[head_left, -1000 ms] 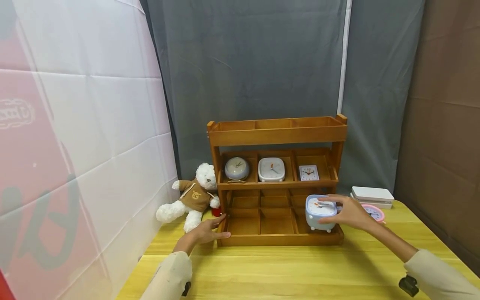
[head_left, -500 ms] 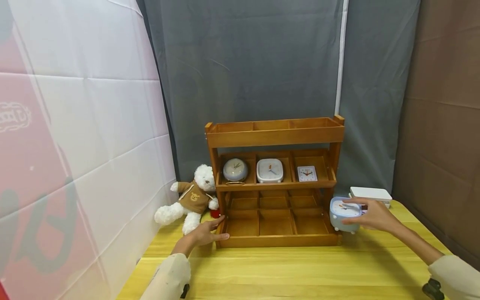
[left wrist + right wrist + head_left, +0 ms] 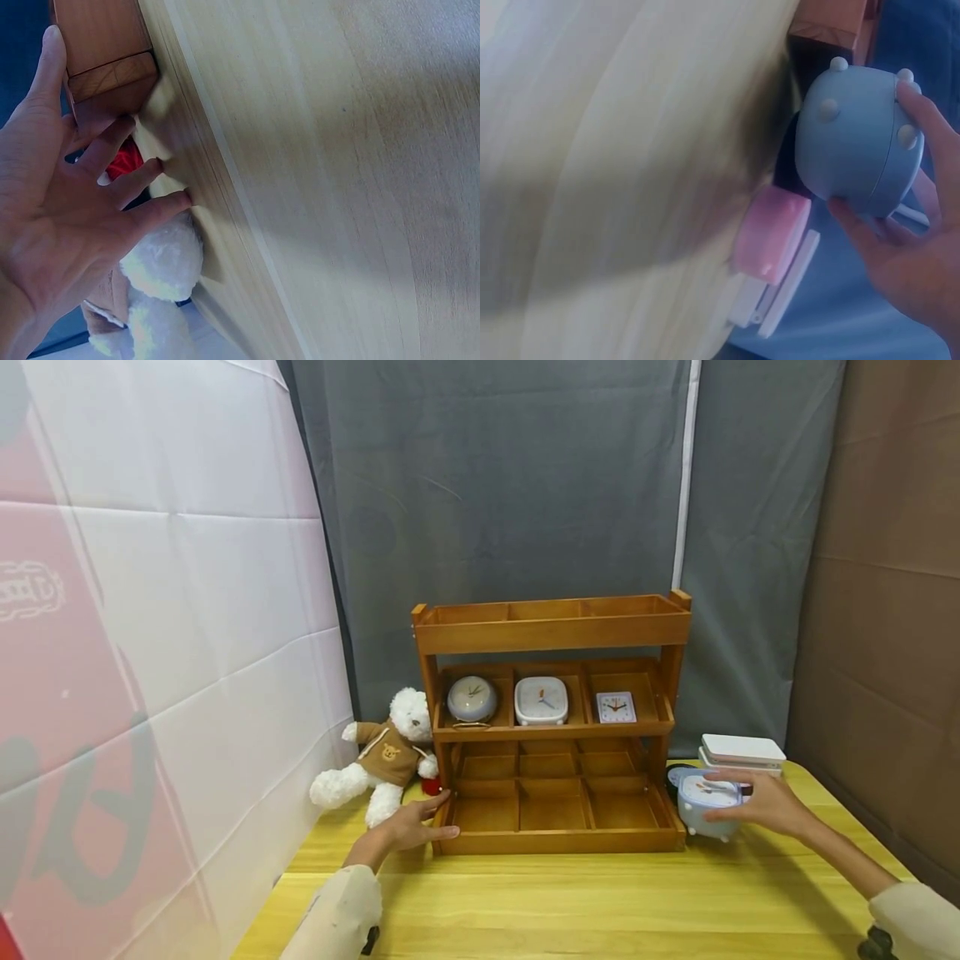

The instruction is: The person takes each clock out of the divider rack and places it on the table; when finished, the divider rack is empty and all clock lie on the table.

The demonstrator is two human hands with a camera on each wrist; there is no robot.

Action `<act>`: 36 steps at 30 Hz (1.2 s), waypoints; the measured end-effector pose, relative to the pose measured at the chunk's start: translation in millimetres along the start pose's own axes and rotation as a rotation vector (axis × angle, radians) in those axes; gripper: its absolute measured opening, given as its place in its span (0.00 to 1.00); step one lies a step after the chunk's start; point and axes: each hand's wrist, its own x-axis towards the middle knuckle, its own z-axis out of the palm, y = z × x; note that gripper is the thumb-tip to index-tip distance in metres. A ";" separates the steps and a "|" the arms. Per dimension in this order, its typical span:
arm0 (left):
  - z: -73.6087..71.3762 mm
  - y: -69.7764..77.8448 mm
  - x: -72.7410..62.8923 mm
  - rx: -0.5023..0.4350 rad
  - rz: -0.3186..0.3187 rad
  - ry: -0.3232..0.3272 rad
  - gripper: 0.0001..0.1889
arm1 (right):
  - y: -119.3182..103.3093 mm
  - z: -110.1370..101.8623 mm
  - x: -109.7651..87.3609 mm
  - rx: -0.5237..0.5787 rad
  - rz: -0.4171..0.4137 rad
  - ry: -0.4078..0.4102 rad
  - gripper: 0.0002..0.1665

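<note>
My right hand (image 3: 772, 810) grips a light blue alarm clock (image 3: 705, 814) with a white dial, just right of the wooden rack (image 3: 558, 842). In the right wrist view, the clock's rounded underside (image 3: 855, 135) and small white feet show, apart from the table; fingers and thumb hold opposite sides. My left hand (image 3: 408, 827) touches the rack's lower left front corner, thumb and index finger near it, the other fingers spread. On the rack's middle tier sit a round clock (image 3: 472, 699), a white rounded clock (image 3: 542, 700) and a small square clock (image 3: 616, 707).
A white teddy bear (image 3: 390, 752) in a brown hoodie sits left of the rack, beside a red object (image 3: 432, 786). Behind the held clock are a stacked white object (image 3: 742, 749), a pink clock (image 3: 772, 232) and a dark object (image 3: 786, 161). Yellow wooden tabletop (image 3: 525, 902) lies in front.
My right hand has carried the light blue clock rightward from over the rack's lower right compartment to outside its right end, then slightly lower. The left hand stays at the rack corner.
</note>
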 end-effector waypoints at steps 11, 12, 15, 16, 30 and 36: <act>-0.6 2.3 1.3 0.014 -0.007 -0.011 0.46 | 17.2 9.8 -6.4 0.067 -0.022 -0.039 0.38; -0.9 2.6 1.6 0.014 -0.006 -0.013 0.46 | 18.4 9.9 -6.8 0.087 -0.019 -0.047 0.37; -1.2 3.2 1.8 0.013 -0.009 -0.017 0.46 | 22.8 10.8 -7.3 0.193 -0.042 -0.072 0.36; -1.3 3.1 1.9 0.011 -0.011 -0.019 0.46 | 24.6 11.4 -7.1 0.234 -0.059 -0.083 0.35; -1.1 0.3 0.0 0.037 0.024 -0.004 0.45 | 29.0 19.4 0.6 0.175 -0.200 -0.026 0.40; -0.4 -0.4 0.2 0.033 0.013 -0.003 0.45 | 4.1 3.4 9.2 0.183 -0.199 -0.040 0.38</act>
